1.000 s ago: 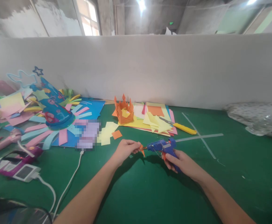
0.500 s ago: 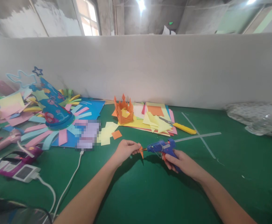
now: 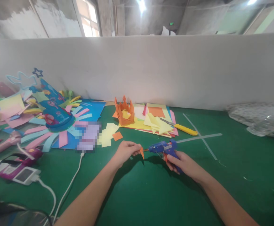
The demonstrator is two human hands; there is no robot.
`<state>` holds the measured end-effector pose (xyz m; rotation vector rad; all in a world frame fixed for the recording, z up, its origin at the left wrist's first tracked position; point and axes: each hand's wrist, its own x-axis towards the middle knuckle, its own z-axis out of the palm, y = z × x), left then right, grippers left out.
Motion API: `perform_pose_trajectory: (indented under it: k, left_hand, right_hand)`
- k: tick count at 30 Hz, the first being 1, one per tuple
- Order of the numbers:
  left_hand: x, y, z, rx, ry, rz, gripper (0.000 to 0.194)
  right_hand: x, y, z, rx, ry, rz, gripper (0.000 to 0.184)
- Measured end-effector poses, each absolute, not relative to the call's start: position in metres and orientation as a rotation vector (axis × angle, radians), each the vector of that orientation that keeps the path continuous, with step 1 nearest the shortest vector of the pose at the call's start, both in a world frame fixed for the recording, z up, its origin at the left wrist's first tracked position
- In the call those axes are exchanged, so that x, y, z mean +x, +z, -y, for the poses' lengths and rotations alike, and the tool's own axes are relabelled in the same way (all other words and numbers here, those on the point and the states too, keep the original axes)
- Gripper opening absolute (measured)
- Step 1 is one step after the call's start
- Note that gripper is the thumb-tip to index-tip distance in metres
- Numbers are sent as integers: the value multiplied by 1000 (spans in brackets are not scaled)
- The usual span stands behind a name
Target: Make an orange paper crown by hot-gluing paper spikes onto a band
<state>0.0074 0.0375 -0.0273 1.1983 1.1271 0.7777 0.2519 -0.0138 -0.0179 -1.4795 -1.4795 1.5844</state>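
Note:
My left hand [image 3: 129, 151] is closed, pinching a small folded piece of orange paper [image 3: 142, 153] by its upper end. My right hand [image 3: 182, 164] grips a blue hot glue gun [image 3: 161, 147] by its handle, fingers at the red trigger. The gun's metal nozzle points left and comes right up to the orange paper; whether the two touch I cannot tell. Behind the hands stands an orange paper crown [image 3: 124, 113] with pointed tips. A small orange paper square [image 3: 117, 136] lies beside pale yellow paper pieces [image 3: 107, 135].
A yellow utility knife [image 3: 186, 129] lies over stacked coloured paper [image 3: 141, 125]. To the left are a blue cone hat [image 3: 58, 113] with paper strips, a pink glue gun [image 3: 7, 144], a power strip [image 3: 21, 171] and a white cable [image 3: 72, 180]. A clear plastic bottle [image 3: 268, 124] lies far right.
Both hands stay almost where they were. The glue gun's nozzle has shifted very slightly to the right relative to the orange paper. Nothing was picked up or let go.

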Motion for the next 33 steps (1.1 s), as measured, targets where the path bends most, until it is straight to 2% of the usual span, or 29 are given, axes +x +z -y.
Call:
perform_pose_trajectory:
  k: [6, 13, 26, 33]
  left_hand:
    - [5, -19, -39, 1138, 871, -1144, 32]
    - [3, -24, -42, 1082, 945, -1127, 34]
    - [-3, -17, -45, 958, 1079, -1092, 37]
    - [-3, -17, -46, 982, 1056, -1095, 38]
  right_hand:
    - [273, -12, 10, -1480, 1419, 1302, 44]
    - [316, -8, 11, -1846, 1064, 1277, 44]
    - [402, 11, -25, -2501, 152, 1354, 49]
    - [425, -11, -53, -2609, 173, 1425, 52]
